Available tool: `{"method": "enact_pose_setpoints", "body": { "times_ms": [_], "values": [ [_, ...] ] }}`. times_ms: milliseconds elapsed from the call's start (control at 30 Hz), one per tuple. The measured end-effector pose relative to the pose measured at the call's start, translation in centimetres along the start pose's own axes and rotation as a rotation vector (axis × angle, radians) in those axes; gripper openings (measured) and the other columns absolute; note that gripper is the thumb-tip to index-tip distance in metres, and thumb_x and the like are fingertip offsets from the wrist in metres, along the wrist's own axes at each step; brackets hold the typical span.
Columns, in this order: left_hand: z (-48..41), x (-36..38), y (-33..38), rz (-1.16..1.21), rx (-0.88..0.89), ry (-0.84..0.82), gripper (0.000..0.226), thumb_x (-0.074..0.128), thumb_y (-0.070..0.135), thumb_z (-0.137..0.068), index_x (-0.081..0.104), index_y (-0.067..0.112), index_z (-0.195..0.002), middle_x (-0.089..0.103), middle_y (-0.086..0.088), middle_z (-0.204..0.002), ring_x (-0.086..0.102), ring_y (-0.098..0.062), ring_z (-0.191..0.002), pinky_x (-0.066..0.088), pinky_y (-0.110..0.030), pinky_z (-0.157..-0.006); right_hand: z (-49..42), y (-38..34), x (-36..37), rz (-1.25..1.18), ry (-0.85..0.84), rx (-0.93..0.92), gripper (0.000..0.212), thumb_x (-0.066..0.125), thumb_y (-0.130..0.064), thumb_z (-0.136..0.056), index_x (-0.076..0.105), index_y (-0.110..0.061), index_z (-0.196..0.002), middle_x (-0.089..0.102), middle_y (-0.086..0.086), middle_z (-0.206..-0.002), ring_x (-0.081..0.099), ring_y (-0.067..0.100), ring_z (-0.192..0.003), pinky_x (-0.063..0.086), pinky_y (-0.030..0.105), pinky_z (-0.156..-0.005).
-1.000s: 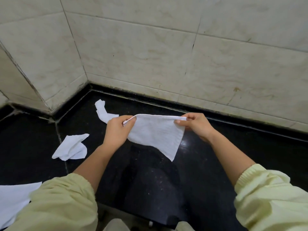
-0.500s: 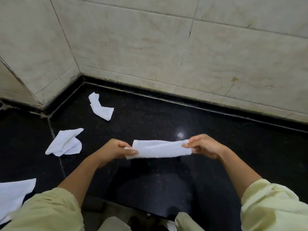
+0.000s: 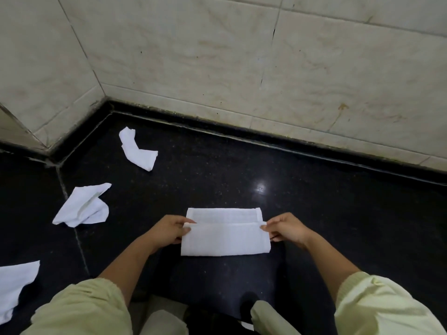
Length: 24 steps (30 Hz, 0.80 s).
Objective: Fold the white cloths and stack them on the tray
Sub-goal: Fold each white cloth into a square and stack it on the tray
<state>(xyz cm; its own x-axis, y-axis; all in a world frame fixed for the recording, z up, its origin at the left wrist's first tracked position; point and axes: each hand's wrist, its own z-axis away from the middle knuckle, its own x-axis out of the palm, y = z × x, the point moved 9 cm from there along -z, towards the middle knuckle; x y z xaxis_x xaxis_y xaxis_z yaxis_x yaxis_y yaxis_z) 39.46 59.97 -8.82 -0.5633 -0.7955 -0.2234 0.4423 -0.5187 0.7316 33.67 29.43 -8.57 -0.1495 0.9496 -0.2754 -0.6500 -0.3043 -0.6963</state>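
Head view, the only one we have. The cloth lies flat on the black stone surface, directly between the two hands. The left hand pinches its left end and the right hand pinches its right end, each thumb and fingertips closed on the corner of the top layer. That layer covers the half nearer us. A strip of the lower layer shows beyond its edge, on the far side of the fingertips.

We read the step as mid-fold on this one cloth: a lengthwise fold is laid but not squared, since the top edge stops short of the far edge.

Next move, as we judge it: line up or flatten that top edge, then bring one end across to the other for a crosswise fold. Both pinches need to travel together so the layers don't skew.

Backlog:
- A crumpled cloth sits well outboard of the left hand.
- A twisted cloth lies beyond the left hand, toward the tiled wall.
- A flat cloth lies near the left sleeve, cut off by the frame edge.

None of the three is touched.

No tray is in view, so we can't place the stacking spot. The task looks far from done.
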Motion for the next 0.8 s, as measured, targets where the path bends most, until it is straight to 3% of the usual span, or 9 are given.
{"method": "enact_pose_setpoints", "body": {
  "times_ms": [167, 467, 533, 667, 800],
  "values": [
    [-2.0, -1.2, 1.9, -0.049, 0.091, 0.213, 0.018, 0.059, 0.008, -0.093, 0.067, 0.017, -0.107, 0.066, -0.007, -0.103, 0.063, -0.018, -0.099, 0.053, -0.039, -0.091, -2.3, -1.0, -0.9, 0.042, 0.146, -0.083, 0.018, 0.066, -0.013, -0.090, 0.072, 0.001, -0.079, 0.073, 0.012, -0.083, 0.067, 0.016, -0.075, 0.055, 0.023, -0.065],
    [-3.4, -1.9, 2.2, -0.152, 0.080, 0.399, 0.015, 0.059, 0.018, -0.093, 0.061, 0.024, -0.106, 0.064, 0.004, -0.097, 0.060, -0.013, -0.096, 0.045, -0.028, -0.082, -4.3, -0.6, -1.4, 0.156, 0.250, -0.096, 0.030, 0.066, -0.027, -0.088, 0.064, -0.005, -0.069, 0.063, 0.004, -0.068, 0.061, 0.015, -0.069, 0.058, 0.042, -0.080],
    [-3.7, -2.0, 2.0, -0.158, 0.068, 0.411, 0.015, 0.060, 0.018, -0.093, 0.061, 0.024, -0.106, 0.063, 0.006, -0.096, 0.059, -0.013, -0.095, 0.044, -0.028, -0.081, -4.4, -0.8, -1.4, 0.181, 0.271, -0.089, 0.030, 0.065, -0.028, -0.089, 0.063, -0.005, -0.071, 0.063, 0.004, -0.069, 0.060, 0.014, -0.068, 0.057, 0.038, -0.077],
    [-4.0, -1.8, 2.0, -0.161, 0.066, 0.430, 0.016, 0.059, 0.017, -0.093, 0.060, 0.022, -0.108, 0.060, 0.006, -0.096, 0.057, -0.012, -0.094, 0.044, -0.028, -0.083, -4.3, -1.3, -1.4, 0.240, 0.313, -0.090, 0.026, 0.062, -0.025, -0.092, 0.065, -0.004, -0.076, 0.059, 0.002, -0.067, 0.052, 0.010, -0.061, 0.045, 0.019, -0.058],
    [-4.2, -1.8, 1.8, -0.168, 0.068, 0.459, 0.017, 0.059, 0.019, -0.093, 0.059, 0.022, -0.109, 0.058, 0.007, -0.095, 0.056, -0.010, -0.090, 0.042, -0.027, -0.079, -4.4, -1.4, -1.4, 0.277, 0.343, -0.099, 0.025, 0.061, -0.024, -0.092, 0.064, -0.004, -0.077, 0.055, -0.001, -0.062, 0.048, 0.007, -0.056, 0.039, 0.016, -0.053]
  ]
}}
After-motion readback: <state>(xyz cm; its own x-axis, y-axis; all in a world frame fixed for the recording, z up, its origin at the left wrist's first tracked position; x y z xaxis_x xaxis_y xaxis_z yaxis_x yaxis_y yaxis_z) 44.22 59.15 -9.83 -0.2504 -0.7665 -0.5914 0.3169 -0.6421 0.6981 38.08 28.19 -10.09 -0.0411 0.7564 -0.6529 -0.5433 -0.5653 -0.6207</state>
